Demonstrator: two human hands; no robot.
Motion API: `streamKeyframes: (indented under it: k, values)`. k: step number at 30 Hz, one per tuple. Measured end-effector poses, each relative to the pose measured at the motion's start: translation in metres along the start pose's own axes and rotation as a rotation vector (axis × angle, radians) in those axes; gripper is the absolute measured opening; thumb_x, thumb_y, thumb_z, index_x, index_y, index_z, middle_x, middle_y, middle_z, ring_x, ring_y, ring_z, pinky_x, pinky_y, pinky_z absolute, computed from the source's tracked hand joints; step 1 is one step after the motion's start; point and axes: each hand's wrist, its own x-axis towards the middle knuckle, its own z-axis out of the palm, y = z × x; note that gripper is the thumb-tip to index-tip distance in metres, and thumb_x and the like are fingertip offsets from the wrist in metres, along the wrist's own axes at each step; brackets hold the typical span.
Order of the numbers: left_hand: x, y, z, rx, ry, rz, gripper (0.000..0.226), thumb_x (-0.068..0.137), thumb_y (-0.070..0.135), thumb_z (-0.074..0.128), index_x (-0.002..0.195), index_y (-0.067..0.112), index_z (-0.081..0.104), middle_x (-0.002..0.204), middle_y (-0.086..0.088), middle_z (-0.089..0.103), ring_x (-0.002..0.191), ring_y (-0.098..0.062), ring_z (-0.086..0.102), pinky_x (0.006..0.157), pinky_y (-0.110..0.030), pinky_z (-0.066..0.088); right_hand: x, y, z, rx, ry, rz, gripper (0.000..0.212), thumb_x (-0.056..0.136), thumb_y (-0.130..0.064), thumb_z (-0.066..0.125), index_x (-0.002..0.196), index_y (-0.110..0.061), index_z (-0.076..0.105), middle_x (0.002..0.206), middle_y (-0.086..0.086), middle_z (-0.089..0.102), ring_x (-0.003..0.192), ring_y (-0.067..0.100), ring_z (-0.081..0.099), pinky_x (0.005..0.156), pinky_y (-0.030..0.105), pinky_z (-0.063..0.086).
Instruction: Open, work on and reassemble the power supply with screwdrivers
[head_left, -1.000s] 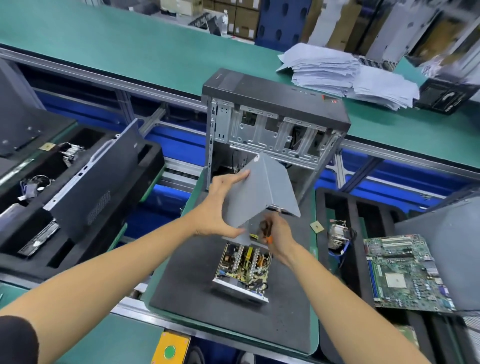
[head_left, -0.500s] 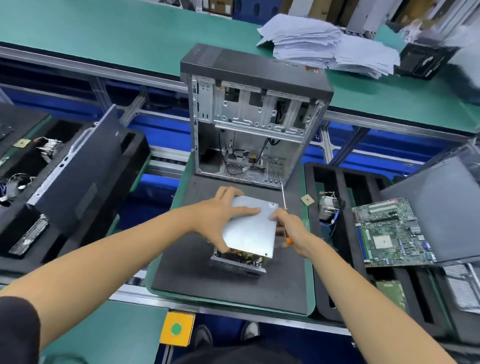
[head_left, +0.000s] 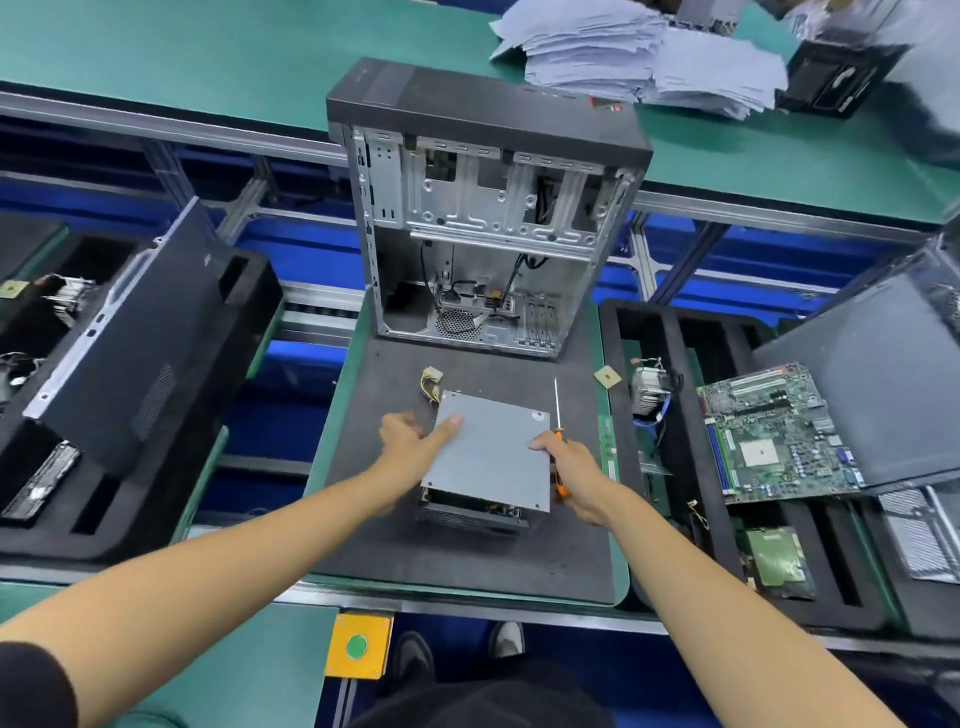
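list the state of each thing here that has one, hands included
power supply cover: laid on the power supply, front edge not seated
computer case: upright, side open
screwdriver: gripped by right hand, tip pointing away
left hand: fingers pressing on cover
right hand: holding screwdriver, touching cover edge
motherboard: out of the case, on tray

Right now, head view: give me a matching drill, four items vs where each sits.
Things:
1. power supply cover
2. screwdriver
3. computer case
4. motherboard

Places:
A. in the black tray at the right of the mat
B. upright at the far end of the mat, side open
C. on top of the power supply, a hand at each side
D. gripped in the right hand, shaft pointing away

Pairs: 1-C, 2-D, 3-B, 4-A
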Motion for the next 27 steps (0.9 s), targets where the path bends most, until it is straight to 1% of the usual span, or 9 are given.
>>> streamKeyframes:
  k: [2,4,6,8,11,15,20,24,27]
  values:
    - [0.006,-0.005,0.002,-0.107,-0.175,-0.151,0.082,0.085,0.064,0.071,0.136,0.005,0.043,0.137,-0.011,0.056,0.124,-0.026,0.059,0.111,-0.043,0.045,0.002,-0.001,0.002,-0.001,0.015,-0.026,0.014,0.093,-0.029,0.060,0.082,-0.020,0.059,0.072,-0.004,0.069,0.057,0.010,0.062,0.051,0.024,0.040]
    - [0.009,-0.002,-0.006,-0.185,-0.253,-0.140,0.064,0.092,0.056,0.069,0.125,0.003,0.061,0.119,-0.011,0.074,0.110,-0.028,0.071,0.104,-0.046,0.053,0.004,-0.004,0.003,-0.018,0.010,-0.055,0.015,0.089,-0.034,0.063,0.084,-0.020,0.062,0.078,-0.003,0.071,0.066,0.015,0.062,0.060,0.027,0.042]
    - [0.011,0.004,-0.014,-0.256,-0.268,-0.090,0.052,0.091,0.053,0.071,0.115,0.006,0.071,0.106,-0.006,0.079,0.096,-0.022,0.076,0.086,-0.037,0.062,0.005,-0.005,0.005,-0.026,-0.007,-0.074,0.025,0.076,-0.042,0.069,0.088,-0.020,0.066,0.091,-0.001,0.075,0.079,0.020,0.062,0.070,0.035,0.043]
    - [0.013,0.010,-0.021,-0.284,-0.226,-0.026,0.047,0.088,0.052,0.075,0.111,0.010,0.072,0.102,-0.004,0.080,0.087,-0.018,0.077,0.068,-0.028,0.061,0.007,-0.006,0.010,-0.016,-0.020,-0.096,0.036,0.065,-0.047,0.071,0.088,-0.021,0.068,0.099,0.002,0.076,0.082,0.019,0.064,0.068,0.031,0.047]
    - [0.017,0.009,-0.027,-0.300,-0.227,-0.016,0.050,0.087,0.051,0.077,0.114,0.010,0.073,0.105,-0.003,0.079,0.098,-0.021,0.076,0.084,-0.032,0.059,0.009,-0.010,0.012,-0.064,0.008,-0.131,0.040,0.070,-0.050,0.070,0.093,-0.018,0.069,0.107,0.007,0.071,0.090,0.024,0.058,0.071,0.032,0.040]
    - [0.013,-0.002,-0.024,-0.291,-0.246,-0.008,0.056,0.083,0.055,0.078,0.115,0.009,0.071,0.111,-0.005,0.078,0.104,-0.021,0.074,0.096,-0.036,0.057,0.013,-0.010,0.005,-0.089,0.008,-0.121,0.023,0.084,-0.040,0.070,0.094,-0.019,0.071,0.121,0.009,0.072,0.119,0.037,0.060,0.084,0.041,0.041]
    - [0.015,-0.013,-0.015,-0.274,-0.210,-0.034,0.065,0.079,0.056,0.082,0.123,0.013,0.062,0.119,-0.005,0.074,0.110,-0.019,0.071,0.105,-0.040,0.052,0.010,0.002,0.003,-0.047,-0.046,-0.081,0.041,0.068,-0.046,0.072,0.096,-0.017,0.068,0.113,0.008,0.075,0.094,0.025,0.071,0.072,0.037,0.053]
    - [0.015,-0.023,-0.013,-0.226,-0.199,-0.051,0.061,0.081,0.062,0.078,0.121,0.018,0.061,0.123,-0.001,0.071,0.117,-0.017,0.066,0.109,-0.039,0.047,0.015,0.009,0.004,-0.072,-0.008,-0.066,0.039,0.070,-0.049,0.070,0.093,-0.018,0.065,0.095,0.008,0.056,0.086,0.027,0.042,0.076,0.042,0.032]
    - [0.013,-0.027,-0.008,-0.233,-0.207,-0.044,0.060,0.082,0.061,0.077,0.122,0.020,0.060,0.120,0.000,0.073,0.109,-0.013,0.070,0.105,-0.036,0.051,0.014,0.014,0.004,-0.063,-0.006,-0.077,0.034,0.071,-0.047,0.069,0.090,-0.018,0.069,0.095,0.005,0.070,0.084,0.024,0.055,0.078,0.037,0.039]
